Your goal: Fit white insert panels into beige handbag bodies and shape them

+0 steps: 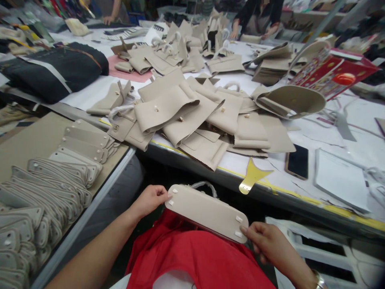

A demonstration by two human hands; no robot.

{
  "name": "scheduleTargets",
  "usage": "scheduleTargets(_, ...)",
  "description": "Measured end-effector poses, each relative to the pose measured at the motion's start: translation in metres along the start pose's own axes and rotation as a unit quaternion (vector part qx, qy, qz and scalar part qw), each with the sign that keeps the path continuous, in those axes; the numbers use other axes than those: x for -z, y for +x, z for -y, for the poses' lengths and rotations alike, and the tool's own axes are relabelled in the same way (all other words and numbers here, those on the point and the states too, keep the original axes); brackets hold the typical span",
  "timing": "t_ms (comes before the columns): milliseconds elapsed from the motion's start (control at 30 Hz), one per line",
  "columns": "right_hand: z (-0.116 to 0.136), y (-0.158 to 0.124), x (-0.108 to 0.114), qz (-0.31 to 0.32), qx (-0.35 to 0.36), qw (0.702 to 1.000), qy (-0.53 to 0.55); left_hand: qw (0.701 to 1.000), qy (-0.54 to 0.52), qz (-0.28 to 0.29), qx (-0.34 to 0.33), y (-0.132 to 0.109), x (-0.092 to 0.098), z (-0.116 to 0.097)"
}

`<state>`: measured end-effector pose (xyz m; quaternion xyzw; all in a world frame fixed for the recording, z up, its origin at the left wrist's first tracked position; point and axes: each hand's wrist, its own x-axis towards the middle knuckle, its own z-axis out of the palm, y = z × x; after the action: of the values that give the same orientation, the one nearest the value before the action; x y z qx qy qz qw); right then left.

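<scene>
A beige handbag base panel (pixel 207 212), long with rounded ends, lies across my lap. Small white tabs show near both of its ends. My left hand (pixel 155 198) pinches the panel's left end between thumb and fingers. At the opposite end, my right hand (pixel 261 239) grips the lower right corner, thumb on top. Behind the panel's far edge a wrapped handle (pixel 206 185) sticks up; whatever else lies beneath the panel is hidden.
Beige bag pieces (pixel 186 112) are heaped on the white table ahead. Stacked base panels (pixel 48 188) cover a board at left. A yellow template (pixel 254 176), a phone (pixel 297 161) and a white pad (pixel 343 180) lie along the right. Another person (pixel 258 20) works across the table.
</scene>
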<state>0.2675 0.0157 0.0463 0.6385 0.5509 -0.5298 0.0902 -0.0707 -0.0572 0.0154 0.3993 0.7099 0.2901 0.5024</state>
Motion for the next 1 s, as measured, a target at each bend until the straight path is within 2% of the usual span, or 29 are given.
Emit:
scheduleTargets(367, 0.008, 0.000, 0.001, -0.003, -0.025, 1.000, -0.013, 0.995, 0.092, -0.014, -0.035, 0.006, 0.003, 0.001)
scheduleTargets(567, 0.007, 0.000, -0.001, 0.001, -0.022, 0.999, -0.023, 0.994, 0.094, -0.018, -0.043, 0.006, 0.004, 0.006)
scheduleTargets(767, 0.010, 0.003, 0.005, 0.005, 0.000, 0.993, -0.121, 0.988, 0.139, -0.019, -0.071, 0.005, 0.007, 0.003)
scheduleTargets(833, 0.018, 0.000, 0.011, -0.004, 0.019, 0.976, -0.219, 0.981, 0.172, -0.023, -0.084, 0.004, 0.009, 0.000)
scheduleTargets(867, 0.024, -0.002, 0.013, -0.027, 0.034, 0.959, -0.281, 0.978, 0.186, -0.024, -0.088, 0.004, 0.009, -0.002)
scheduleTargets(933, 0.040, -0.007, 0.011, -0.106, 0.084, 0.912, -0.388, 0.975, 0.204, -0.025, -0.089, 0.003, 0.010, -0.004)
scheduleTargets(1000, 0.060, -0.011, -0.003, -0.177, 0.172, 0.874, -0.418, 0.974, 0.208, -0.025, -0.085, 0.003, 0.011, -0.004)
